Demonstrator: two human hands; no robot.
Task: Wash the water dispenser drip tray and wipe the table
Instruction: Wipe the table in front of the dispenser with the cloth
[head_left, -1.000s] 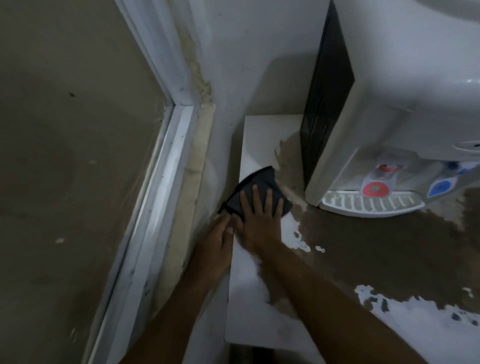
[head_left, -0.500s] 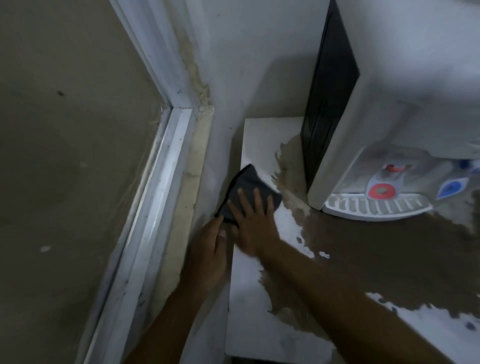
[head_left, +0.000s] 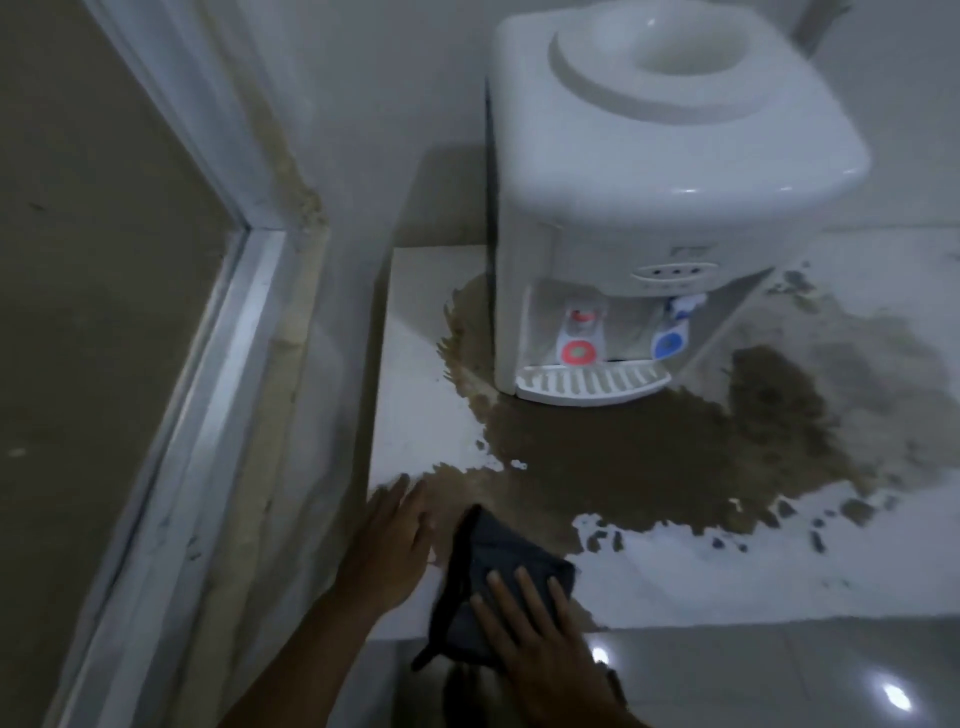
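Right hand (head_left: 535, 623), fingers spread flat on the dark cloth (head_left: 488, 566), just dragged it from the back corner to the table's (head_left: 753, 582) front edge, left hand (head_left: 389, 540) open beside it, drip tray (head_left: 587, 387) already back in the dispenser (head_left: 649, 182), brown patch (head_left: 649, 457) probably next.

I saw the white slotted drip tray (head_left: 592, 383) seated at the dispenser's base, toward the table's (head_left: 415, 415) back left corner; a dark cloth (head_left: 493, 566) overhung the table's front edge.
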